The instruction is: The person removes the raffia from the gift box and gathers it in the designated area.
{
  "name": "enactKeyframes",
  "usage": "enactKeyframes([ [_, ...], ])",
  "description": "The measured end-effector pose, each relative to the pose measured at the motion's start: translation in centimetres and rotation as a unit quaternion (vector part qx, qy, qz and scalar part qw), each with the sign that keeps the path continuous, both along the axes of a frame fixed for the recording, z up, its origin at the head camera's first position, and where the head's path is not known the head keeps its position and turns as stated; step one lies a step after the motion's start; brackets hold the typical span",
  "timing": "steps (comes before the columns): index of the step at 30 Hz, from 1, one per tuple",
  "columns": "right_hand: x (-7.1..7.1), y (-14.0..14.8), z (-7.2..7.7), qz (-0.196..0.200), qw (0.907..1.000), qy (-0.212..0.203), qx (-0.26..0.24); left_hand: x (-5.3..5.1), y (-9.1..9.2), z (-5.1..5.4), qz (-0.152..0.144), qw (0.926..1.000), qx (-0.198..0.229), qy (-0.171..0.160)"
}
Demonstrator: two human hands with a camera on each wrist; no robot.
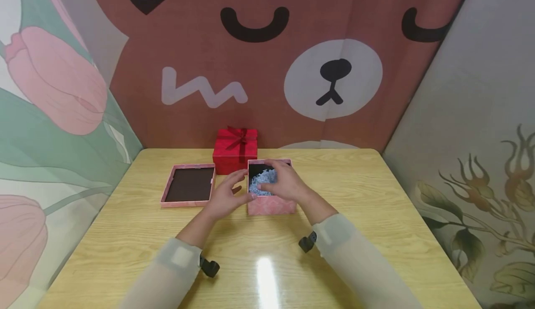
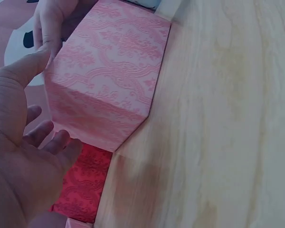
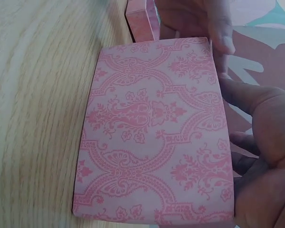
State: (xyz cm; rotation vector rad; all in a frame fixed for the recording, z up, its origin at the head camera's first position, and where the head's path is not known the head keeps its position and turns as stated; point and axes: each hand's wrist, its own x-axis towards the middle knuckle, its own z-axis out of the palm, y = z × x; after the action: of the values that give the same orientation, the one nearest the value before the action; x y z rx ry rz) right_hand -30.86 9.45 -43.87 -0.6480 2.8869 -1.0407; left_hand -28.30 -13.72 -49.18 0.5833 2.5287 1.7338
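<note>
An open pink patterned box (image 1: 271,205) stands on the table with blue shredded paper (image 1: 264,181) inside. My left hand (image 1: 227,196) is at the box's left side, its thumb by the near rim and its fingers loosely bent. Over the opening reaches my right hand (image 1: 286,182), with its thumb above the paper and its fingers toward the far rim. In the right wrist view the box's front wall (image 3: 152,133) hides part of this hand. No object shows in either hand.
A pink-rimmed lid (image 1: 188,204) with a dark inside lies left of the box. Behind them stands a red gift box (image 1: 235,153) with a dark red bow. The wooden table (image 1: 342,179) meets patterned cloth walls at its back and sides.
</note>
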Motion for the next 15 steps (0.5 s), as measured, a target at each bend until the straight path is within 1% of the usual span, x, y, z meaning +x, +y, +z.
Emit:
enactKeyframes([
  [3,-0.4,-0.3,-0.2,0.000,0.9999,-0.012,0.010,-0.1,0.1,-0.4,0.003,0.9999,-0.006,-0.009],
  [6,-0.9,-0.6,-0.5,0.001,0.9993,-0.027,0.026,-0.1,0.1,-0.6,0.004,0.9998,-0.002,-0.020],
  [9,-1.4,-0.9,-0.7,0.002,0.9985,-0.031,0.044,-0.1,0.0,-0.7,0.009,0.9996,0.005,-0.027],
  [15,-2.0,-1.2,-0.6,0.003,0.9973,-0.030,0.067,-0.3,0.0,-0.6,0.007,0.9994,0.010,-0.033],
])
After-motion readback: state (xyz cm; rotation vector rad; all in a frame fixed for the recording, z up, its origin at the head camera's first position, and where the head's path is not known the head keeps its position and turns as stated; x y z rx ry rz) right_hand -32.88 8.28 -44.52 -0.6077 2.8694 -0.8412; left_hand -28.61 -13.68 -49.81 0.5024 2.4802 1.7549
